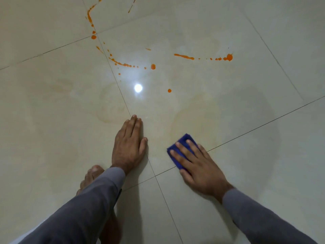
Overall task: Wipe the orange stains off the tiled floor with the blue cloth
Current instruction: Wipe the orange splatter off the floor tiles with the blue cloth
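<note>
My right hand (198, 164) presses flat on a folded blue cloth (182, 143) on the cream tiled floor (246, 173), at a grout crossing. My left hand (129, 145) lies palm down on the floor beside it, fingers together, holding nothing. Orange stains remain farther away: a dotted arc (123, 64) ending in a blob (153, 66), a streak with a blob (229, 57) at the right, a lone drop (169, 90), and a long trail (90, 18) at the top left. Faint yellowish smears (197, 117) show just ahead of the cloth.
My bare foot (91, 176) rests on the floor under my left sleeve. A bright lamp reflection (138, 88) shines on the glossy tile. Grout lines cross between my hands.
</note>
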